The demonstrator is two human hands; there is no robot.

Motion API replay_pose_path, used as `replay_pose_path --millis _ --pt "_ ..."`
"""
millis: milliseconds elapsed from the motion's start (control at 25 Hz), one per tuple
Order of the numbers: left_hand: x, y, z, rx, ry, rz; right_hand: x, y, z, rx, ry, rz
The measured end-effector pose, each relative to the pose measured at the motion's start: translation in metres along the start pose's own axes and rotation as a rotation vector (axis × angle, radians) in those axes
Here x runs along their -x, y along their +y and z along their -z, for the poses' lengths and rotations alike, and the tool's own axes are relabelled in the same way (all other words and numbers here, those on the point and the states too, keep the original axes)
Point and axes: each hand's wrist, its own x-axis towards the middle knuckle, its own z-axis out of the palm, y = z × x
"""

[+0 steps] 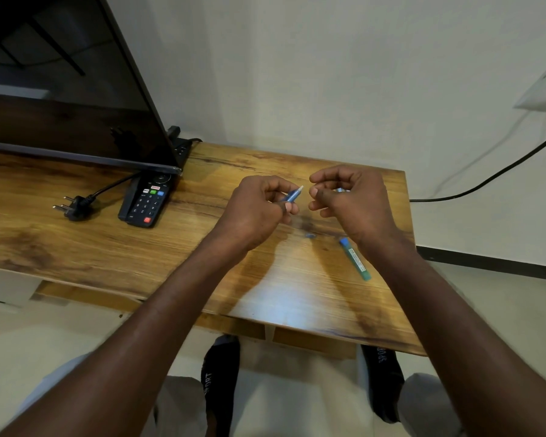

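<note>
The left hand (259, 203) pinches the blue mechanical pencil (292, 195), likely light, stiff and slick, best gripped mid-barrel; the right hand (347, 197) is curled just apart from it, and I cannot tell whether it holds anything.

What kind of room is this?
Probably a living room at home: a TV stands on a wooden table, a remote lies by its corner, and a loose plug lies beside that.
</note>
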Motion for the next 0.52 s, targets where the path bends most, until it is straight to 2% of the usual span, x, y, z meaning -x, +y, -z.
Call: replay_pose_path --millis 120,160,360,520 --pt "0.001 -0.003 -0.002 0.007 0.025 0.013 0.004 0.010 -0.001 0.689 -0.101 0.087" --pt "0.001 -0.004 -0.002 0.008 0.031 0.020 0.007 0.012 -0.003 0.823 -0.140 0.099" --pt "0.001 -0.003 -0.002 0.041 0.031 0.028 0.013 0.010 -0.008 0.878 -0.271 0.088" --pt "0.001 -0.004 -0.003 0.039 0.020 0.025 0.018 0.010 -0.019 0.923 -0.229 0.062"
